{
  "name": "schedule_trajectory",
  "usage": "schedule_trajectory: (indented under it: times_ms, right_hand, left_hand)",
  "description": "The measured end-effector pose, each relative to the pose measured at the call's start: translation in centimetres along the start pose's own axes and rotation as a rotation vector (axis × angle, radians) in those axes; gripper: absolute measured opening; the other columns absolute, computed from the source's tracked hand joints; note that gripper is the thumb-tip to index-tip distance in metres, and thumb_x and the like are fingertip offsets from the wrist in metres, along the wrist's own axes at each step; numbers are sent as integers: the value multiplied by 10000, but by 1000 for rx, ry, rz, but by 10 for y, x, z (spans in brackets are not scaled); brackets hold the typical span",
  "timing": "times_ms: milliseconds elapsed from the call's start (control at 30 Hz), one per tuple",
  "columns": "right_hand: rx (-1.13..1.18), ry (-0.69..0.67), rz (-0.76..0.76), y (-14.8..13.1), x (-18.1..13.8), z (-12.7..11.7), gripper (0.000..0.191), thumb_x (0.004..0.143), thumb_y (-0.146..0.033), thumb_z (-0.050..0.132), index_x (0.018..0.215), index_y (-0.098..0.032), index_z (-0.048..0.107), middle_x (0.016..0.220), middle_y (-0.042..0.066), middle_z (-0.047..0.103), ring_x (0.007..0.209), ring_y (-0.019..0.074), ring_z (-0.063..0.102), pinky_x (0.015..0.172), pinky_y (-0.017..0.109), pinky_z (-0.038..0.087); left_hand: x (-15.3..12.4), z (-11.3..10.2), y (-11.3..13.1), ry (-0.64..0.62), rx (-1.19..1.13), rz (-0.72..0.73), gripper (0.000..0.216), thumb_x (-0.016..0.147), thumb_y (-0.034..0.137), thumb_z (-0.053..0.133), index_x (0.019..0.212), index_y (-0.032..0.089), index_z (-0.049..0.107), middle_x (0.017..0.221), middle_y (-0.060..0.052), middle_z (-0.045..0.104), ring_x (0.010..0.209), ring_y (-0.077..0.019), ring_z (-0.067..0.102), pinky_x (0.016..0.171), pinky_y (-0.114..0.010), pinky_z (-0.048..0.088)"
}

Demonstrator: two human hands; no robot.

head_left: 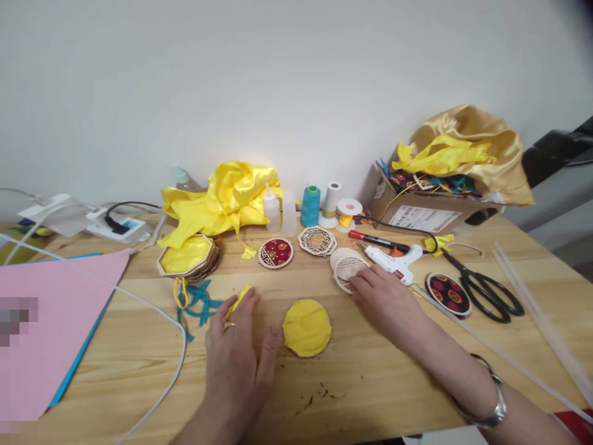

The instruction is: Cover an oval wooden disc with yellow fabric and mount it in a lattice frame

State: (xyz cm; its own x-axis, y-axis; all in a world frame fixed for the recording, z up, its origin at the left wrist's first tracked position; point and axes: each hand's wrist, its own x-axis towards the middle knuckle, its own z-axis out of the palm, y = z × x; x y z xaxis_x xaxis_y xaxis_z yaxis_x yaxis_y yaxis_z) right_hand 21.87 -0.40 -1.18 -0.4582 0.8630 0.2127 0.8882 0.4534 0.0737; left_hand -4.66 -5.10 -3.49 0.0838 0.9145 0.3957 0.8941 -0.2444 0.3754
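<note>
Yellow disc covered, pale latticework lying apart from it

The yellow disc (307, 329) lies flat just below the centre of the frame, between the hands and touched by neither. Its covering looks done: cloth spans the whole visible face. It bears no lattice, unlike the red disc (276, 253) at upper centre, so any openwork facing seems left.

Left of the disc, the left hand (238, 337) lies palm down, thumb apart, fingers over a yellow scrap (238, 301); whether its grip holds the scrap, I cannot tell. At right of centre, the right hand (380, 303) has bent fingertips at the pale lattice discs (348, 271); how firm or closed that grip is stays hidden.

Dark specks (319, 392) mark the pale wooden table (259, 402) at lower centre. A glue gun (399, 262) and scissors (493, 295) lie at right, a cardboard box (386, 204) at upper right, pink sheets (69, 321) at far left. A plain wall (296, 74) fills the top.
</note>
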Motion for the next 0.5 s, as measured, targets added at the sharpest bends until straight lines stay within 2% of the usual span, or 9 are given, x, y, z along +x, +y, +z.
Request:
schedule_trajectory:
  times_ms: [67, 167, 233, 267, 300, 367, 433, 500]
  right_hand:
    - [-4, 6, -5, 0, 1, 0, 75, 834, -138, 576, 883, -161, 628, 870, 81, 632, 840, 224, 517, 725, 336, 404]
    - [1, 4, -8, -1, 1, 0, 71, 834, -143, 587, 890, -156, 629, 876, 86, 633, 844, 226, 515, 733, 340, 412]
    - [33, 14, -10, -2, 1, -2, 61, 839, -147, 582, 877, -151, 629, 869, 87, 632, 844, 228, 515, 739, 345, 421]
    - [62, 26, -12, -4, 0, -4, 67, 845, -148, 575, 884, -149, 630, 871, 87, 632, 847, 229, 516, 741, 348, 425]
    - [98, 37, -17, -7, -1, -6, 82, 849, -148, 569, 905, -148, 629, 882, 88, 633, 856, 231, 516, 746, 352, 429]
    - [175, 64, -45, -16, -4, -11, 119, 853, -135, 560, 954, -151, 623, 909, 85, 634, 875, 232, 514, 755, 359, 432]
    - [231, 72, -104, -28, -7, -17, 153, 856, -119, 553, 991, -162, 613, 927, 80, 634, 882, 227, 513, 764, 366, 428]
    - [265, 59, -186, -41, -9, -24, 187, 868, -125, 544, 1041, -170, 599, 948, 81, 633, 886, 220, 514, 769, 369, 421]
  left_hand:
    - [0, 2, -1, 11, -19, 2, 481, 878, 301, 463, 1322, 129, 392, 1386, -194, 450, 1345, -374, 283, 1015, -598, 320]
    - [0, 2, -1, 39, -46, 26, 458, 877, 262, 469, 1315, 149, 394, 1479, -199, 321, 1409, -370, 163, 1053, -625, 254]
    - [1, 0, 1, 78, -91, 52, 420, 871, 237, 482, 1281, 162, 433, 1472, -185, 332, 1402, -350, 200, 1072, -600, 251]
    - [1, -1, 3, 94, -126, 66, 395, 869, 228, 486, 1258, 169, 455, 1438, -176, 381, 1375, -332, 274, 1067, -567, 289]
    - [2, -3, 4, 105, -170, 75, 366, 869, 225, 487, 1232, 176, 478, 1373, -164, 454, 1316, -306, 379, 1041, -521, 354]
    - [2, -6, 6, 91, -273, 65, 293, 872, 235, 489, 1160, 195, 530, 1165, -117, 601, 1077, -236, 586, 890, -395, 502]
    - [2, -8, 7, 34, -407, -11, 242, 876, 259, 497, 1104, 217, 564, 979, -61, 667, 818, -178, 656, 695, -295, 553]
    - [1, -8, 6, -54, -603, -139, 253, 882, 291, 504, 1121, 240, 566, 915, -28, 687, 653, -140, 644, 573, -249, 541]
